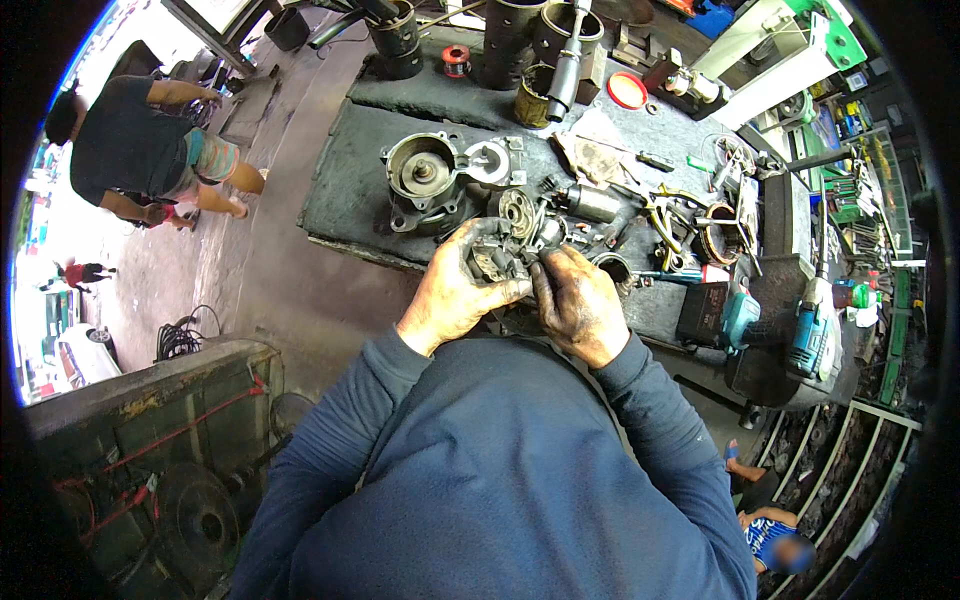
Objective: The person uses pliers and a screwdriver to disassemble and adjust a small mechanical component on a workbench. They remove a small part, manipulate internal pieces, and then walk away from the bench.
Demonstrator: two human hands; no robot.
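Note:
Both my grease-blackened hands meet at the near edge of the dark workbench (357, 150). My left hand (460, 285) grips a small dark metal part (492, 262), its fingers curled round it and thumb pointing right. My right hand (577, 305) is closed at the same part, fingertips mostly hidden. Just beyond them lie a round metal plate with holes (515, 212), a motor-like cylinder (593, 203) and other small parts. A metal housing with a round bore (418, 170) sits to their upper left. An open metal ring (614, 270) is right of my right hand.
Tools (670, 230) and blue power tools (812, 325) cover the bench's right. Black cylinders (507, 45) stand at the back, beside a pale press frame (775, 70). A person in black (130, 140) stands at left, another (770, 530) is lower right. A metal cart (130, 450) is lower left.

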